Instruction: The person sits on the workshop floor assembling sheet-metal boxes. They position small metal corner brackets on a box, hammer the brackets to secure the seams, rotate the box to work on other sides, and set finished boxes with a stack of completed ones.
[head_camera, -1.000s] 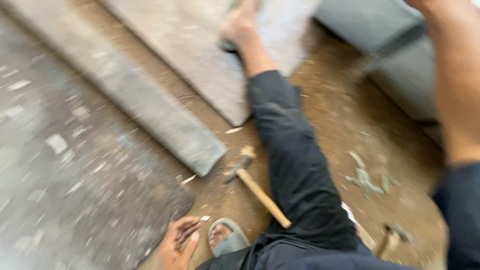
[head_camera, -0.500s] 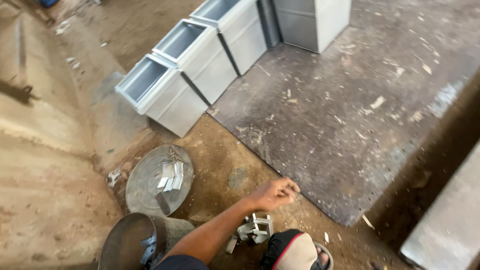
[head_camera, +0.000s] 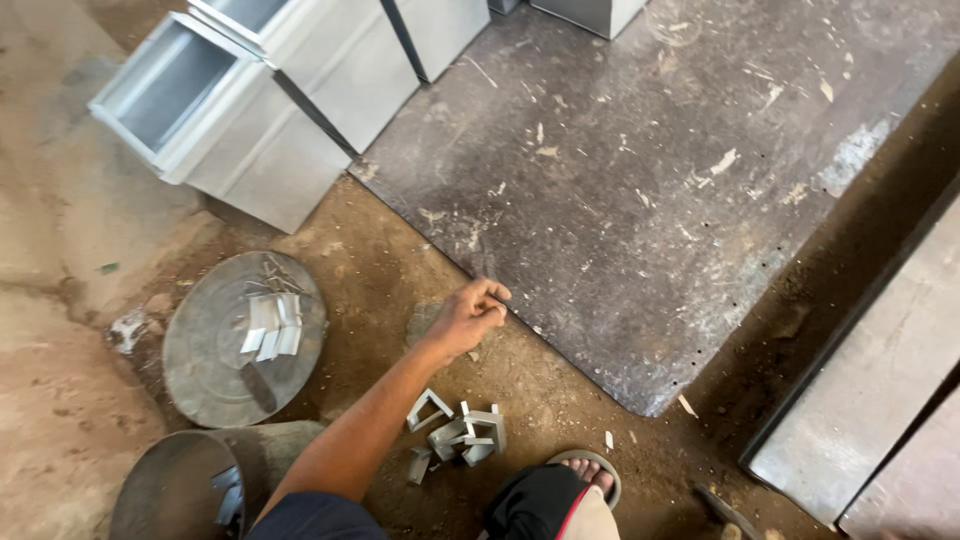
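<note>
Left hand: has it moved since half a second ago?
No: the left hand stays at the dark sheet's edge, right of the round lid.

two open metal boxes (head_camera: 215, 105), one round lid (head_camera: 215, 350) (clips uncounted), one hand (head_camera: 465, 318).

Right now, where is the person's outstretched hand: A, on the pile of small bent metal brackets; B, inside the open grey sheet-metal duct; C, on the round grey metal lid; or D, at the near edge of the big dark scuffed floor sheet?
D: the left hand rests at the edge of the big dark scuffed floor sheet, apart from lid, brackets and duct.
</note>
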